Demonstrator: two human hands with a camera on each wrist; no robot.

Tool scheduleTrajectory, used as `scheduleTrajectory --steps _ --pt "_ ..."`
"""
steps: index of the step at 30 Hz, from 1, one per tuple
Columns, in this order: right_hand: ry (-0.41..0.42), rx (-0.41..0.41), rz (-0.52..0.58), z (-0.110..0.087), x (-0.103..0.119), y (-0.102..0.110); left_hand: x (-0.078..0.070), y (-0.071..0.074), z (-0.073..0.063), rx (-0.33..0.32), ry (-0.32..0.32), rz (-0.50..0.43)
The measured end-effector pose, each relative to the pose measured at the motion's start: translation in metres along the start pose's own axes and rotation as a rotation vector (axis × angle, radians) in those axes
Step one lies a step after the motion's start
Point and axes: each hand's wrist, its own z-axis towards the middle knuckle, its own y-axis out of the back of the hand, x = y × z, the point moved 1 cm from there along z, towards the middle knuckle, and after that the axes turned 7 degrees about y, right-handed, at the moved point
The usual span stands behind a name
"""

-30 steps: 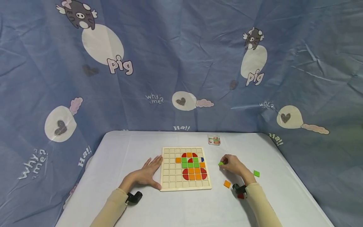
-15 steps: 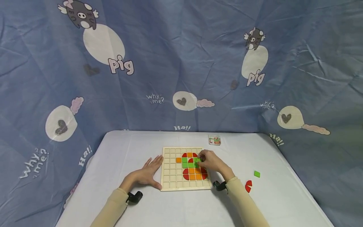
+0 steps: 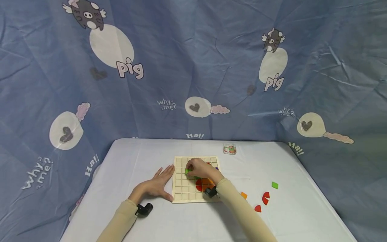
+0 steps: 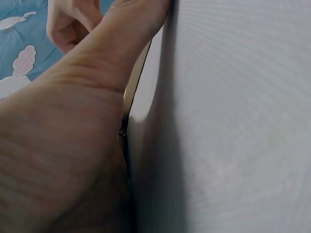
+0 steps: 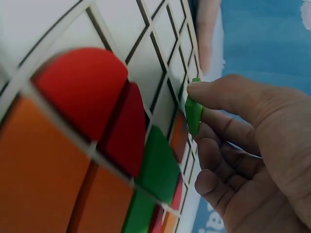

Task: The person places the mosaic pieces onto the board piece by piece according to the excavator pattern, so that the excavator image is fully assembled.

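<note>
My right hand (image 3: 200, 167) is over the wooden grid board (image 3: 181, 191), thumb and fingers pinching a green tile (image 5: 194, 114). In the right wrist view the tile is on edge, close over bare cells left of the pattern. Red rounded pieces (image 5: 87, 87), orange tiles (image 5: 39, 160) and a green tile (image 5: 155, 165) lie in the cells; the right hand and forearm hide part of the pattern in the head view. My left hand (image 3: 155, 186) rests flat at the board's left edge, fingers spread and thumb at the near corner.
On the white table to the right lie an orange tile (image 3: 243, 195), partly behind the sleeve, three red pieces (image 3: 258, 208) and a green tile (image 3: 274, 185). A small pattern card (image 3: 229, 149) lies beyond the board. A blue printed cloth (image 3: 169, 124) hangs behind the table.
My right hand has carried the green tile left, from the table beside the board, across the pattern to the board's left part. The left hand has stayed put.
</note>
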Motion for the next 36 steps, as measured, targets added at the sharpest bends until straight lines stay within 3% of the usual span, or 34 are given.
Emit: scheduleTrajectory --steps 8,16,24,32,36 --pt "0.005 0.001 -0.032 0.016 0.001 -0.008 0.001 0.001 0.000 0.001 -0.013 -0.013" --pt "-0.016 -0.049 0.007 0.019 -0.004 -0.009 0.001 0.002 -0.001 -0.005 -0.004 -0.029" --pt "-0.010 -0.014 0.001 0.015 -0.002 -0.005 0.002 0.000 -0.001 -0.001 -0.008 -0.034" --pt "-0.063 -0.015 0.098 0.017 -0.003 0.000 0.002 0.000 -0.001 -0.005 -0.008 -0.038" --pt "-0.045 -0.003 0.105 0.017 -0.002 0.000 0.002 0.001 -0.002 -0.006 -0.012 -0.031"
